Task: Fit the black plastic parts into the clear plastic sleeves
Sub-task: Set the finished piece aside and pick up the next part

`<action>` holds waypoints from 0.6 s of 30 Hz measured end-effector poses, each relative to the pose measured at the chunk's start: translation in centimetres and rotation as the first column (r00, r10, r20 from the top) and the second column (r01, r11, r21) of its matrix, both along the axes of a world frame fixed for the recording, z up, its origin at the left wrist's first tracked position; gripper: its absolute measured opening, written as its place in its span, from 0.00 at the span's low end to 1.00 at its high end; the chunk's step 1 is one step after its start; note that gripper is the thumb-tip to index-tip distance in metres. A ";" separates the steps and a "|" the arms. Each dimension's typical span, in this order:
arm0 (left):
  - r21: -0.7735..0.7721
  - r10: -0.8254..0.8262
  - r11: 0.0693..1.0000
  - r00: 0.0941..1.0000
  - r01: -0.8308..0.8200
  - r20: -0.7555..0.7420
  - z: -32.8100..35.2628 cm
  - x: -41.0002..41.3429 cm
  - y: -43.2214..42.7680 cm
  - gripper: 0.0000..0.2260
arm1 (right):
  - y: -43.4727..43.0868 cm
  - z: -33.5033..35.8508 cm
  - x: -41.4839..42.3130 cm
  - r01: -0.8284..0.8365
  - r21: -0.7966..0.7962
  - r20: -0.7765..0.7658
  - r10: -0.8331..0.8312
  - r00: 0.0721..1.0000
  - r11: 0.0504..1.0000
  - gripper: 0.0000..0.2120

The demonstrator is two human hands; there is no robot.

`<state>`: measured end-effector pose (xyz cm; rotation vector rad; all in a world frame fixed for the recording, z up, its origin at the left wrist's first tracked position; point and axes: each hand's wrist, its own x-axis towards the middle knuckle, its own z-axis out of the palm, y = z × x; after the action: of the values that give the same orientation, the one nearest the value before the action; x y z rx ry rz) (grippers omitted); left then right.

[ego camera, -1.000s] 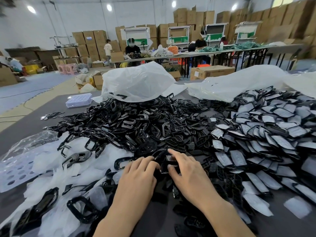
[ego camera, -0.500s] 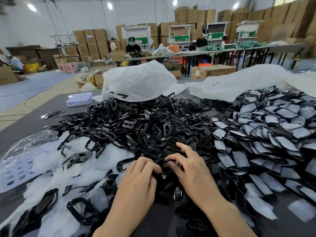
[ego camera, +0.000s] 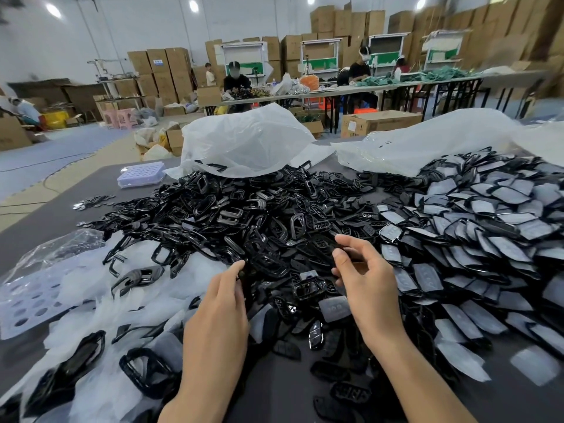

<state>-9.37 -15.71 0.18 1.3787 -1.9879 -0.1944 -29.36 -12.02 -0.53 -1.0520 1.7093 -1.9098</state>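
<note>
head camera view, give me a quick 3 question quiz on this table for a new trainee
1. True or false: the pile of sleeved parts lies to the right of the heap of loose black parts.
2. What sits on the table at the far left, beyond the heap? A) a pale purple tray B) a red bucket C) a tape gun
3. Fill the gap: two big white plastic ___ lie at the far side of the table.
Key: 1 true; 2 A; 3 bags.
</note>
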 end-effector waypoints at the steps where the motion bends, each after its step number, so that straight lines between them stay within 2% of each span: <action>1: 0.013 0.001 1.000 1.000 -0.001 0.014 -0.2 0.0 -0.1 0.20 | 0.0 0.0 0.0 0.006 -0.003 0.000 -0.006 1.000 1.000 0.10; 5: -0.080 -0.076 0.993 0.991 0.085 0.114 -0.6 0.2 -0.1 0.24 | 0.0 0.1 0.0 0.020 -0.006 -0.021 -0.020 1.000 1.000 0.11; 10: -0.199 -0.244 0.937 0.945 0.288 0.218 -0.7 0.0 0.2 0.15 | 0.1 0.1 0.1 0.013 0.008 -0.044 -0.013 0.999 1.000 0.11; 15: -0.198 -0.233 0.918 0.871 0.345 0.433 -1.7 -0.4 0.0 0.17 | 0.1 0.1 0.2 -0.002 0.002 -0.066 0.002 0.998 1.000 0.12; 18: -0.213 -0.207 0.921 0.873 0.326 0.442 -1.7 -1.0 0.0 0.11 | 0.1 0.1 0.2 -0.014 -0.006 -0.061 0.013 0.998 1.000 0.12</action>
<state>-10.33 -15.73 -1.56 1.0098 -2.4453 0.2749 -29.14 -11.91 -0.48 -1.1325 1.7254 -1.8942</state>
